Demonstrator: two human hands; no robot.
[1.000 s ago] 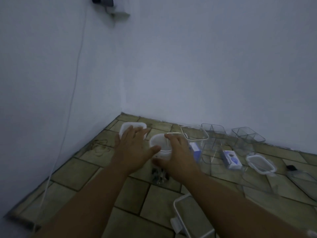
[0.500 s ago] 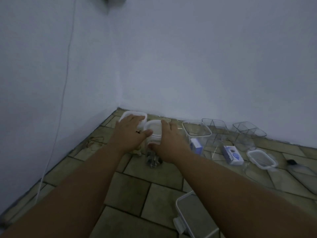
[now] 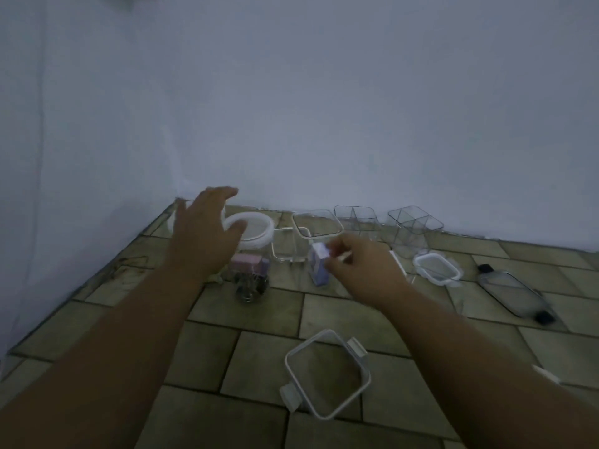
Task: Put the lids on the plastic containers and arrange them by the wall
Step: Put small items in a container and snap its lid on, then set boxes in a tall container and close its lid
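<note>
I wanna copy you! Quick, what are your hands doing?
Left hand: open, fingers spread by the round white lid.
Right hand: fingers curled, too blurry to tell if holding anything.

Bare tiled floor point(image 3: 324, 312) lies open across the middle and near left. A white-rimmed square lid point(image 3: 327, 374) blocks the near centre. Along the far wall point(image 3: 324, 124) a white-lidded round jar point(image 3: 251, 233), a tall clear square container point(image 3: 316, 228) and two clear divided tubs point(image 3: 355, 217) crowd together.

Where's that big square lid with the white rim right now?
The square lid lies flat on the tiled floor, bottom middle of the head view, well nearer the person than the white-topped jar.
</note>
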